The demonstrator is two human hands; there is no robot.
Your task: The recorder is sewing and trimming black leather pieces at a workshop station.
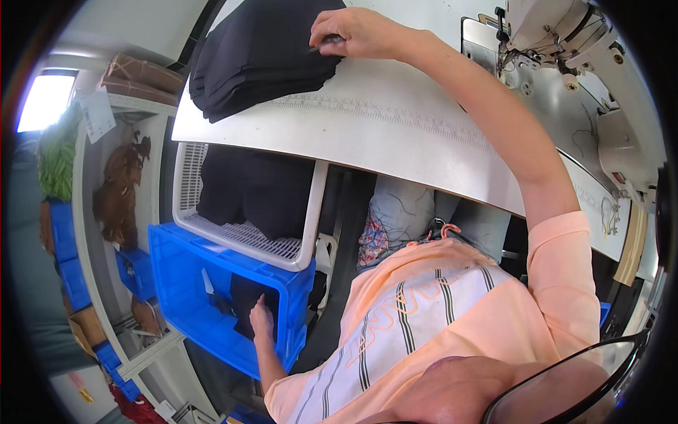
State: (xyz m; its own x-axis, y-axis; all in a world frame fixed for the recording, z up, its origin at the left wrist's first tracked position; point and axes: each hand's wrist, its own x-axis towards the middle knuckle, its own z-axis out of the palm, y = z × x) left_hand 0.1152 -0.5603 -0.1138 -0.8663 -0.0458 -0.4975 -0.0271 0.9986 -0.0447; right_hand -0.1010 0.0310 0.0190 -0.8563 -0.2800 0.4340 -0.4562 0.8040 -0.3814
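My left hand [262, 319] reaches down into a blue plastic bin [180, 283], its fingers closed at the edge of a black cloth piece [245, 300]. Up on the white table, a thick stack of folded black cloth pieces [265, 56] lies at the far left. Over the right side of that stack is my right hand [353, 34], its fingers curled round a small dark tool [328, 41]. Most of this tool is hidden by the fingers, so its kind does not show.
A white plastic basket [307, 212] holding more black cloth [258, 187] rests on the blue bin, beside the table [395, 152] edge. The tabletop carries a printed ruler scale. At the right stands a sewing machine [565, 42]. Shelves [92, 212] with blue boxes line the left.
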